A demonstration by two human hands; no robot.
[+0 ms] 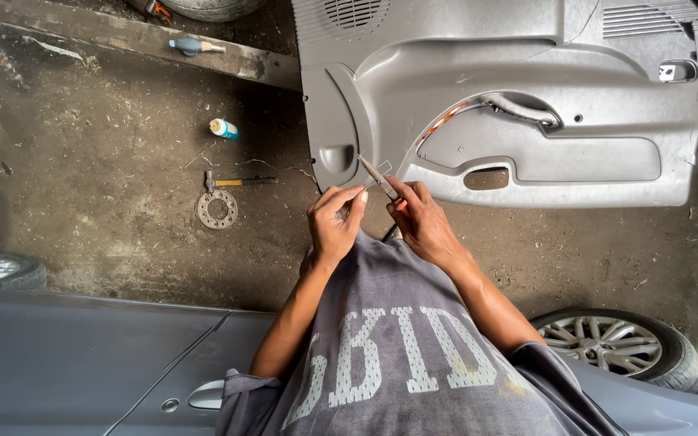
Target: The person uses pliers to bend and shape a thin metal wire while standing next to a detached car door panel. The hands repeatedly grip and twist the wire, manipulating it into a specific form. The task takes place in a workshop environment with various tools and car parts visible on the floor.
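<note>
Two hands: meeting over the lower edge of a grey car door panel (527,121) lying on the dirt floor (107,161).
Right hand (423,220): closed on a slim pliers-like tool (377,175), tip toward the panel's left corner.
Left hand (334,222): fingers pinched together just beside the tool; what they pinch too small to tell.
Left of the hands: hammer (236,182), toothed metal ring (217,209), small bottle (223,127).
Near the body: grey car door (82,355), alloy wheel (616,343).
</note>
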